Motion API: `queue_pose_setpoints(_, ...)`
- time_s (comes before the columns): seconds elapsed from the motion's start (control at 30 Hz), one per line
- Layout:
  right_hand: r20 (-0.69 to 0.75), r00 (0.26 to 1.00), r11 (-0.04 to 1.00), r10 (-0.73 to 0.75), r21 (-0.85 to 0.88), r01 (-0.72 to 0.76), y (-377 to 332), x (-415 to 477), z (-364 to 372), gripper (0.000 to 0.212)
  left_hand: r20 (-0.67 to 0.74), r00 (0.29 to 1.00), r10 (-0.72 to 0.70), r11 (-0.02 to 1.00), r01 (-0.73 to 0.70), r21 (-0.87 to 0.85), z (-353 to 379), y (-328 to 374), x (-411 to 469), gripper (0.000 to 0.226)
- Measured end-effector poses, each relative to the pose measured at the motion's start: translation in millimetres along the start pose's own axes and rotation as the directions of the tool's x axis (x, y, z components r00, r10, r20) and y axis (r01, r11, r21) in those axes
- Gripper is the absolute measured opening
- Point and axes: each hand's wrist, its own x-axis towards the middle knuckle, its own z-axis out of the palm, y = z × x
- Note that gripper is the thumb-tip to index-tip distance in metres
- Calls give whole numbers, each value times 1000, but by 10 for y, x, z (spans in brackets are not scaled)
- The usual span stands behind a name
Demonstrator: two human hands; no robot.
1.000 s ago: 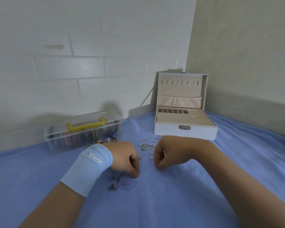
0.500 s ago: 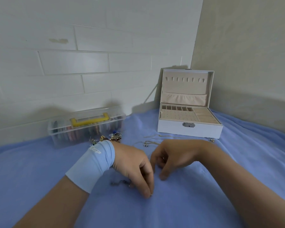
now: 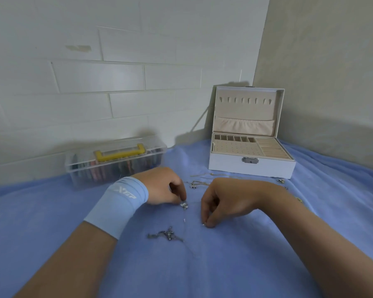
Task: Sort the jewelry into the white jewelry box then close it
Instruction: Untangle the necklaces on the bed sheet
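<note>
The white jewelry box [image 3: 251, 167] stands open at the back right, its lid upright and beige trays bare. My left hand [image 3: 163, 187], above a light blue wristband, pinches a small silver flower pendant [image 3: 184, 204] on the blue cloth. My right hand [image 3: 223, 200] pinches a tiny silver piece [image 3: 204, 225] against the cloth. A thin chain seems to run between the two pieces. A tangle of silver jewelry [image 3: 166, 235] lies just in front of my hands. Gold chains [image 3: 199, 182] with another flower pendant lie between my hands and the box.
A clear plastic case [image 3: 116, 163] with a yellow handle and coloured contents sits at the back left against the tiled wall. Small jewelry pieces [image 3: 280, 180] lie on the blue cloth [image 3: 224, 265] right of my right wrist. Walls meet in a corner behind the box.
My hands have drawn apart: the left moved back and left with the flower pendant, the right came down onto the tiny silver piece. The camera view shifted slightly.
</note>
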Motion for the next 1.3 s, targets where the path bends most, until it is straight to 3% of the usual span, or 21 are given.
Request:
queue_pose_setpoints(0.17,268,936,970,230,-146,-197,-34,-242,-158,11,10,999,-34,999,34,25,21,-28,23,12)
queue_pose_setpoints(0.23,279,928,968,245,-120,-219,-40,-311,-211,11,-12,999,-34,999,35,37,7,3,4,12)
queue_pose_setpoints(0.33,11,984,984,176,33,-177,10,-167,-145,19,27,995,-92,995,91,33,-3,68,-31,18)
queue_pose_setpoints(0.43,-317,945,996,78,-13,-87,-2,150,66,12,96,982,-163,981,150,124,32,151,-44,40)
queue_pose_setpoints(0.53,-374,926,997,50,-36,-68,-26,275,141,7,97,983,-153,978,136,160,44,191,-40,33)
queue_pose_setpoints(0.8,-172,973,982,155,-78,-170,47,106,8,12,209,961,-179,975,146,165,-26,159,-109,19)
queue_pose_setpoints(0.93,-61,975,969,215,-111,-220,37,20,-56,17,200,967,-159,983,135,128,7,186,-89,32)
queue_pose_setpoints(1.17,114,889,863,444,-321,-390,64,-169,-184,44,245,962,-120,988,92,121,5,194,-82,22)
queue_pose_setpoints(1.23,145,886,879,440,-270,-392,14,-239,-231,33,266,956,-125,988,94,124,-15,188,-102,26)
queue_pose_setpoints(1.3,78,927,927,367,-110,-358,-10,-251,-245,28,258,958,-125,989,100,108,-42,168,-118,28)
